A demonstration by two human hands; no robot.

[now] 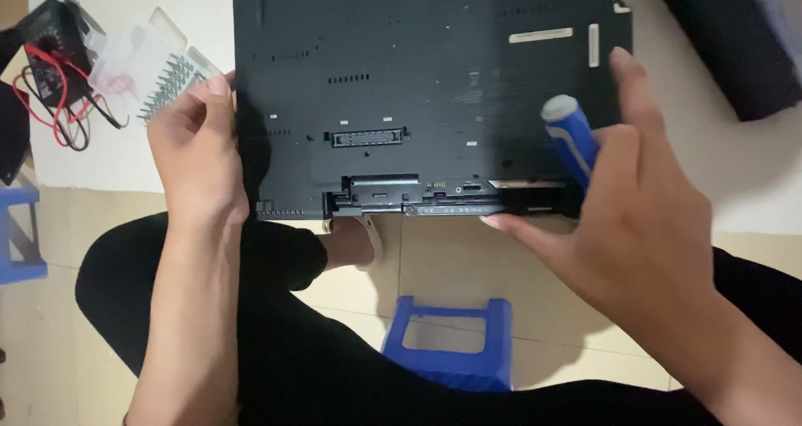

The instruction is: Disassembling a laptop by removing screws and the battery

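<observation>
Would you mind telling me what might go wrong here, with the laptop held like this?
1. The laptop lies upside down with its near edge past the table edge, so it may tip toward the lap.
2. The right hand holds a blue screwdriver while its fingers press the laptop's edge; the tool might slip or scratch the case.
3. The left hand grips only one side.

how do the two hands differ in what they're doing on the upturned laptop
The left hand grips the laptop by its left edge and holds nothing else; the right hand sits at the near right corner with a blue-handled screwdriver tucked in it, fingers stretched out. Both touch the laptop.
</observation>
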